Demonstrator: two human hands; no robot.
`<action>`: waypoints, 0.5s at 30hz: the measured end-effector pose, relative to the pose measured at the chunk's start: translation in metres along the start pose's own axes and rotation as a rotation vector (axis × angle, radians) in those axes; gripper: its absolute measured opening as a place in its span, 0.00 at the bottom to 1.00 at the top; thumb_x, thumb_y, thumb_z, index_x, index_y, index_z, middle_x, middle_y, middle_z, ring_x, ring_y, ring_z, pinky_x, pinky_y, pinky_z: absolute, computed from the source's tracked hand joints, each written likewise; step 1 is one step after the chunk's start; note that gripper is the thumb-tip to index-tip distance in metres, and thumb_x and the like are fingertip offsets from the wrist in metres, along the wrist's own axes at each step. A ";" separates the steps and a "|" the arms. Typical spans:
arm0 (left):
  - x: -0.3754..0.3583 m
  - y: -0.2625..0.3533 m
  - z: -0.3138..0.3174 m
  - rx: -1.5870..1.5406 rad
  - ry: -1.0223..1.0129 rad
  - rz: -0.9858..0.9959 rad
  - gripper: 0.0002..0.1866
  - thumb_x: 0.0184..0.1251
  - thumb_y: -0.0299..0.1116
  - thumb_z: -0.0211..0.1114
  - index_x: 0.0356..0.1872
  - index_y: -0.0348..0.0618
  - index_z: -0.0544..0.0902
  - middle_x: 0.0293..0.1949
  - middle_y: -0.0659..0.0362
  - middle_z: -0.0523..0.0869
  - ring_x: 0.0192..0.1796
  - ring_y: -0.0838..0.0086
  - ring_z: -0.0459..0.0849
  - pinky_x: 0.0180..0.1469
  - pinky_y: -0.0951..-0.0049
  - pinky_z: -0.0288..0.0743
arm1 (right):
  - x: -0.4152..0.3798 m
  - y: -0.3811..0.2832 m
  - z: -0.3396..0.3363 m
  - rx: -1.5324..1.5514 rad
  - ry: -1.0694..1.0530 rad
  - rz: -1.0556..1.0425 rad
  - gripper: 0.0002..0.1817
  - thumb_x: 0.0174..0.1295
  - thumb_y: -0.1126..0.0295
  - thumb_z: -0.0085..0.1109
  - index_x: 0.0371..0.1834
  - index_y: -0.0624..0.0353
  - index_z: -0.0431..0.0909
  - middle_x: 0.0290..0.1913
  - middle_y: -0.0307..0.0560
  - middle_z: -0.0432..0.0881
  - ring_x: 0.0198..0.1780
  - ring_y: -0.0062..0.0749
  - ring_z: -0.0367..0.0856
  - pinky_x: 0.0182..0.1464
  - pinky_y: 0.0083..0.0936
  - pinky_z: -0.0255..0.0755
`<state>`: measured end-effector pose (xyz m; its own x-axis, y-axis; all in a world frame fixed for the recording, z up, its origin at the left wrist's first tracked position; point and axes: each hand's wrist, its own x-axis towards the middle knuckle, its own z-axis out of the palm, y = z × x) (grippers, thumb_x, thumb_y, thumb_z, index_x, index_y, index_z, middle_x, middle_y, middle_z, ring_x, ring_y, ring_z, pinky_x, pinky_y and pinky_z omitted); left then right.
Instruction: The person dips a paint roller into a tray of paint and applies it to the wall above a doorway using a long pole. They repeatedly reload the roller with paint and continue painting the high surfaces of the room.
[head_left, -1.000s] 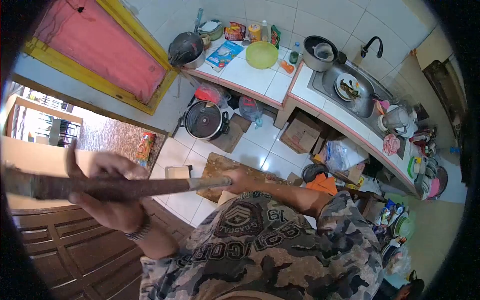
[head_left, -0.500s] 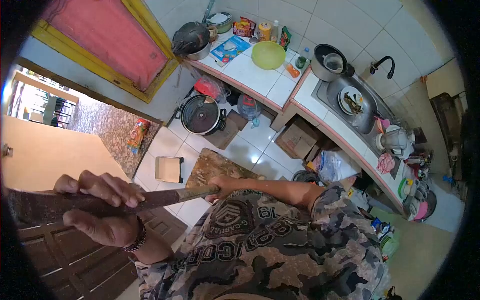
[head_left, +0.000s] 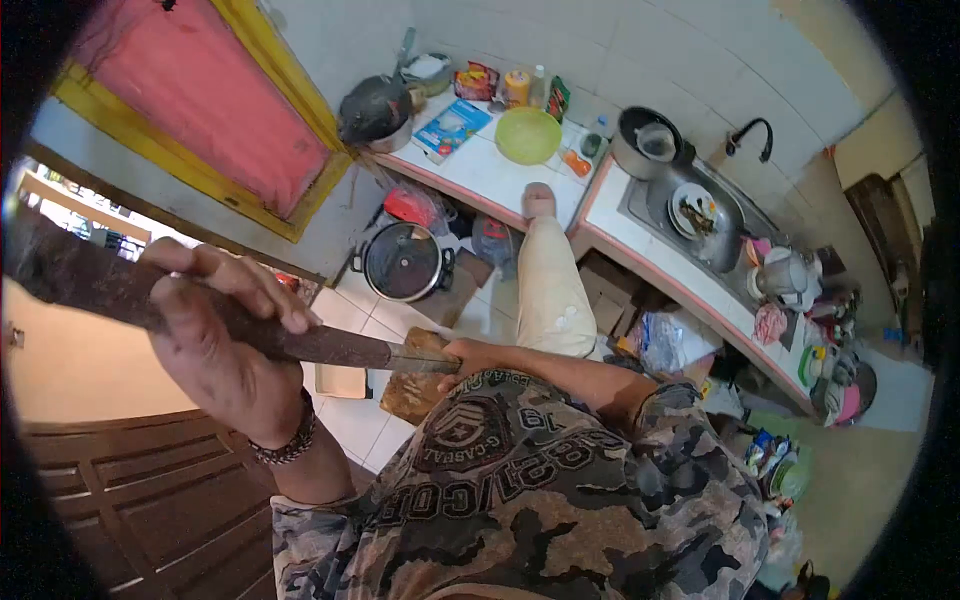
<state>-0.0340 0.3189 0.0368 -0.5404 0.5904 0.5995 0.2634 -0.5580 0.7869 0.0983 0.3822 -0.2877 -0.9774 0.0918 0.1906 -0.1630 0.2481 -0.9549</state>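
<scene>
A long dark brown pole (head_left: 340, 346) with a paler, thinner end runs from the upper left to the middle of the view. My left hand (head_left: 225, 345), with a braided bracelet on its wrist, is closed round the thick dark part. Round the pale end near my shirt, my right hand (head_left: 468, 362) is closed; the tip inside it is hidden. My leg in beige trousers (head_left: 552, 290) is raised, and its bare foot (head_left: 538, 200) rests on the white tiled counter (head_left: 480, 170), just below a green bowl (head_left: 528, 135).
A lidded pot (head_left: 402, 262) and a worn wooden board (head_left: 412, 395) are on the floor. Along the right, the counter holds a sink (head_left: 722, 245) with a plate, a pot (head_left: 640, 155) and dishes. A brown panelled door (head_left: 150, 500) stands at the lower left.
The leg has come up, and its foot is now on the counter. My left hand and the pole's thick end have moved up, tilting the pole more steeply.
</scene>
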 end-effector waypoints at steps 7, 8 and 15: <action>0.045 -0.013 0.010 -0.025 0.083 -0.001 0.14 0.71 0.36 0.46 0.49 0.36 0.64 0.23 0.57 0.75 0.21 0.75 0.74 0.25 0.76 0.72 | -0.001 0.015 -0.055 0.063 -0.143 0.066 0.22 0.57 0.52 0.60 0.37 0.63 0.75 0.26 0.44 0.77 0.29 0.32 0.75 0.35 0.29 0.69; 0.055 -0.026 0.002 -0.001 0.002 0.053 0.13 0.70 0.34 0.51 0.48 0.37 0.65 0.23 0.58 0.75 0.21 0.75 0.75 0.24 0.76 0.72 | 0.019 0.017 -0.072 0.083 -0.160 0.104 0.22 0.56 0.53 0.61 0.37 0.63 0.75 0.27 0.43 0.77 0.29 0.30 0.75 0.34 0.29 0.69; 0.141 -0.029 0.047 0.100 0.324 0.108 0.16 0.59 0.27 0.65 0.40 0.41 0.65 0.21 0.62 0.75 0.16 0.81 0.74 0.15 0.81 0.68 | 0.058 -0.055 -0.111 0.348 0.204 0.225 0.21 0.53 0.60 0.68 0.43 0.63 0.76 0.33 0.38 0.78 0.33 0.24 0.74 0.34 0.24 0.69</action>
<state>-0.0802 0.4458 0.1049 -0.7265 0.3063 0.6151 0.4012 -0.5376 0.7416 0.0652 0.4811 -0.1985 -0.9529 0.3025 -0.0230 -0.0191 -0.1353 -0.9906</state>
